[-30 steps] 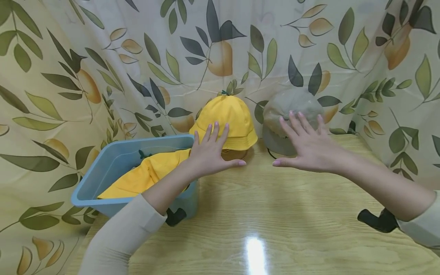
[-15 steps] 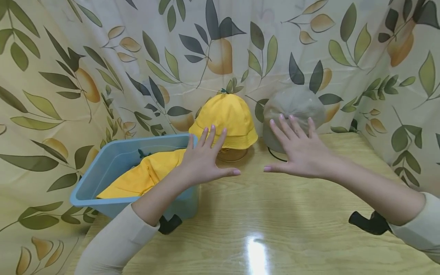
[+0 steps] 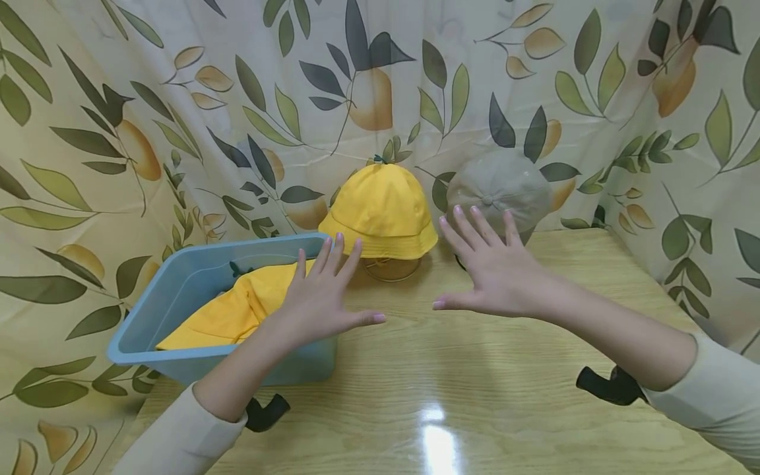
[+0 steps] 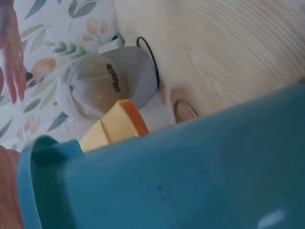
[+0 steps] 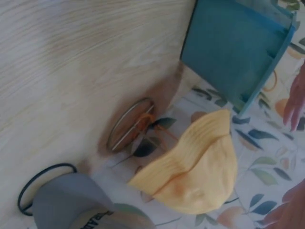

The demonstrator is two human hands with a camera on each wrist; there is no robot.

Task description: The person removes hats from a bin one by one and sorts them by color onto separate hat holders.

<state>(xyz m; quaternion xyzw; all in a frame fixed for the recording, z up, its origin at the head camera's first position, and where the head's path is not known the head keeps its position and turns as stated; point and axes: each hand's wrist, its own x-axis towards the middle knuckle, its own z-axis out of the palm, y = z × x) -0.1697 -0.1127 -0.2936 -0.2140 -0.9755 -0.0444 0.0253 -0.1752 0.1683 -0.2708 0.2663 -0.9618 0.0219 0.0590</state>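
Observation:
My left hand (image 3: 320, 297) is spread with straight fingers over the right side of the blue bin (image 3: 113, 349) and holds nothing. A crumpled yellow hat (image 3: 237, 307) lies inside that bin, partly hidden by the hand and wrist. My right hand (image 3: 495, 274) is also spread, palm down over the table, its fingertips overlapping the grey cap (image 3: 505, 185) in the head view. Lettering shows on the front of the cap (image 4: 95, 83) in the left wrist view. Between the hands, farther back, a yellow bucket hat (image 3: 382, 208) sits on a wire stand (image 5: 131, 125).
The wooden table (image 3: 505, 396) reaches back to a leaf-patterned curtain (image 3: 237, 105), which also runs along both sides. A black wire stand (image 5: 43, 179) supports the grey cap. Black wrist mounts (image 3: 611, 386) stick out under both sleeves.
Both spread hands have drawn back toward the person and to the left, leaving more of the grey cap in sight. The hats and bin stay where they were; the view shifts slightly.

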